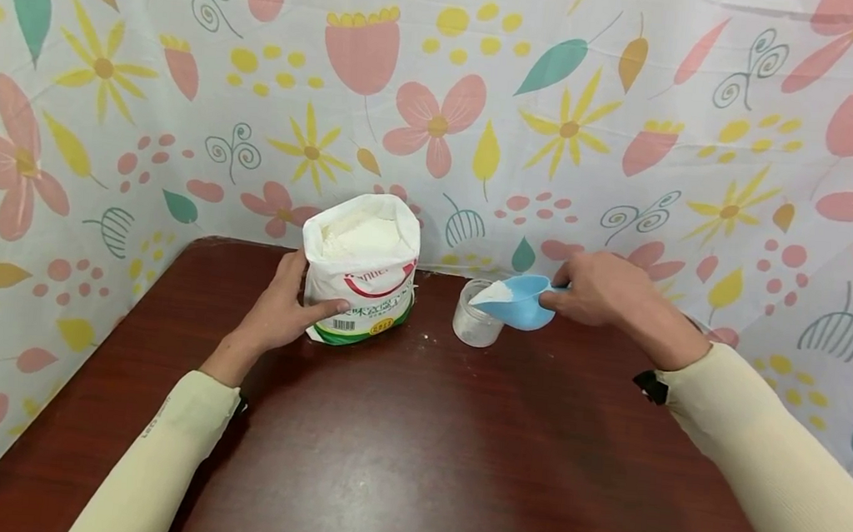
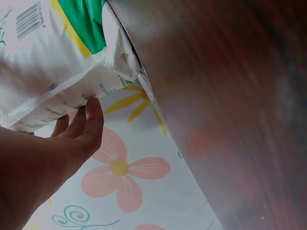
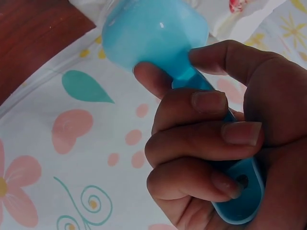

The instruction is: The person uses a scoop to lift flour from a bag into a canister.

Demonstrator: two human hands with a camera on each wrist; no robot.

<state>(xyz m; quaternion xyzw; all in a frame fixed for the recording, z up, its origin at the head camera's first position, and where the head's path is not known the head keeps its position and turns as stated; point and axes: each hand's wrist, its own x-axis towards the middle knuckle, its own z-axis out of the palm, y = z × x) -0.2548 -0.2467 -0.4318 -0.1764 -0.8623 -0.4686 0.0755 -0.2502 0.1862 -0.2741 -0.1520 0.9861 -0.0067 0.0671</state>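
An open paper flour bag [image 1: 357,281], full of white powder, stands upright on the table. My left hand [image 1: 277,311] grips its left side, thumb across the front and fingers behind, pressed to the bag's printed side in the left wrist view. My right hand [image 1: 596,289] holds a blue scoop [image 1: 519,307] by its handle; the right wrist view has the fingers curled around that handle. White powder [image 1: 495,293] lies at the scoop's lip, which tilts down over the mouth of a clear jar [image 1: 476,330]. Some white shows inside the jar, but its level is hard to tell.
The dark brown table [image 1: 381,454] has specks of spilled powder [image 1: 428,338] between bag and jar. A floral curtain [image 1: 437,125] hangs close behind the table's back edge and along its left side.
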